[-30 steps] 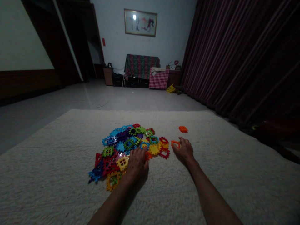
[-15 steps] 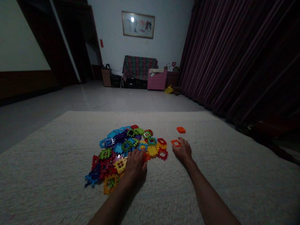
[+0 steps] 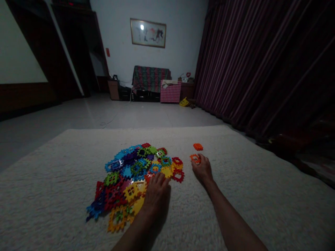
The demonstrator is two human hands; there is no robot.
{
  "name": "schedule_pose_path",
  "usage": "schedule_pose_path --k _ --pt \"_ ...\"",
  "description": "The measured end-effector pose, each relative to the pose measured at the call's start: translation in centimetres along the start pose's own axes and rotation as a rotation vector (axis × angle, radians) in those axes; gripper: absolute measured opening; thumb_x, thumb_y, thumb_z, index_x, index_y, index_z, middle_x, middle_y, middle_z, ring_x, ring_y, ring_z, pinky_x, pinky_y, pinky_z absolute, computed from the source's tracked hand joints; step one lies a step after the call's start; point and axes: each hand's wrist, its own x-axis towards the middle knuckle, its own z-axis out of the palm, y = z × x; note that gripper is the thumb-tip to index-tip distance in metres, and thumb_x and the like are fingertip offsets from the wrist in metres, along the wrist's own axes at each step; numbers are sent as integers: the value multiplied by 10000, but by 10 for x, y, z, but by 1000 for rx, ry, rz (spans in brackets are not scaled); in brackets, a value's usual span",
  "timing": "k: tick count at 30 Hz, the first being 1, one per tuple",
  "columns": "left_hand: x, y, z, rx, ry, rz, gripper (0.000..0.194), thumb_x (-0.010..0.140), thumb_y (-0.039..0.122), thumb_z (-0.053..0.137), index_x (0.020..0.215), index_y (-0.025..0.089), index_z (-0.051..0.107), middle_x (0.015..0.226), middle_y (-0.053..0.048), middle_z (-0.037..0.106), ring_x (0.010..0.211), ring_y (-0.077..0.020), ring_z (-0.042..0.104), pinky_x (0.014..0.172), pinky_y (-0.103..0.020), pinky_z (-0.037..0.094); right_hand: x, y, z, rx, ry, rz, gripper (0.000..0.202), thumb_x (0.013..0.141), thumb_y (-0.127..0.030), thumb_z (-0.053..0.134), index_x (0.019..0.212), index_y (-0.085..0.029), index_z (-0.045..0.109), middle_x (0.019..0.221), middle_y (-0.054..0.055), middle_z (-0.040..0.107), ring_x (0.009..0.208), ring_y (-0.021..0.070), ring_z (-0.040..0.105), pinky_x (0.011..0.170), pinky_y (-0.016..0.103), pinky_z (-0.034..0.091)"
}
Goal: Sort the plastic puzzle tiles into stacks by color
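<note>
A pile of colourful toothed plastic building pieces (image 3: 136,168) lies on the pale rug, some solid and some with cut-out openings. My left hand (image 3: 157,190) rests palm down at the pile's near right side, fingers extended over its edge by a yellow piece (image 3: 166,172) and an orange-red piece (image 3: 149,177); what lies under the palm is hidden. To the right of the pile, my right hand (image 3: 203,169) pinches an orange square piece with an opening (image 3: 194,158), low over the rug. Just beyond it sits another orange piece (image 3: 198,146).
The rug (image 3: 248,195) covers the near floor, with grey tile (image 3: 146,116) past it. Low black furniture under a patterned cloth (image 3: 151,78) and a checked cloth (image 3: 170,92) stand by the far wall. A dark purple curtain (image 3: 235,69) hangs at right.
The view has shifted slightly. My left hand has drawn a little right and back over the pile's edge, showing more yellow pieces. My right hand stays with the orange square piece.
</note>
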Motion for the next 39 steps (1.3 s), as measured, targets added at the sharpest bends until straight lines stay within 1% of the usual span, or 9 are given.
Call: schedule_pose_path --k 6,10,15,20,25,29,32,35,39 --pt "-3 8 -4 -84 56 31 268 936 100 499 1140 191 647 1228 -116 633 1174 -267 577 1008 -460 527 49 19 10 160 94 158 489 800 -398 587 1244 -195 602 1200 150 614 985 268 623 839 387 514" --pt "-4 7 -3 -84 -15 19 219 935 96 503 1076 187 644 1192 -114 626 1122 -266 582 988 -472 528 81 33 23 194 147 196 469 779 -390 585 1198 -182 616 1180 147 631 998 261 613 853 383 509" --pt "-4 11 -5 -107 -97 -48 199 940 76 494 998 204 635 1188 -90 609 1068 -235 574 951 -428 522 99 39 37 150 141 166 445 789 -391 576 1189 -204 626 1197 132 636 1033 265 604 870 386 497" --pt "-4 15 -11 -127 -122 -76 203 943 71 491 990 215 627 1157 -68 603 1064 -220 554 960 -404 498 102 32 36 85 88 150 443 812 -424 581 1191 -201 631 1176 140 639 1045 276 592 881 394 486" --pt "-5 11 -6 -106 -92 -31 202 948 86 499 1037 210 630 1209 -83 599 1102 -233 546 968 -411 494 100 24 30 29 35 205 511 815 -448 595 1249 -178 607 1249 171 601 1086 292 582 893 408 479" --pt "-5 11 -5 -107 -114 -47 182 952 93 497 1010 208 627 1158 -73 607 1058 -228 551 946 -408 503 95 21 26 40 73 215 592 792 -464 618 1311 -184 567 1358 177 534 1134 303 574 907 426 484" --pt "-3 11 -7 -96 -124 -43 163 950 104 506 1005 203 624 1174 -72 605 1087 -234 548 974 -418 494 90 21 24 74 128 208 557 806 -443 580 1308 -202 564 1381 160 524 1161 308 568 923 454 488" --pt "-3 12 -9 -94 -146 -60 153 937 95 516 970 194 626 1133 -71 621 1040 -228 562 944 -405 506 83 20 25 129 171 111 484 799 -361 544 1244 -178 593 1326 167 563 1180 305 559 985 469 473" --pt "-4 13 -10 -167 -147 -55 171 928 94 505 942 192 643 1063 -69 647 969 -210 591 882 -365 530 61 1 25 230 166 -149 406 783 -262 507 1158 -156 619 1232 173 619 1194 295 561 1075 481 430"
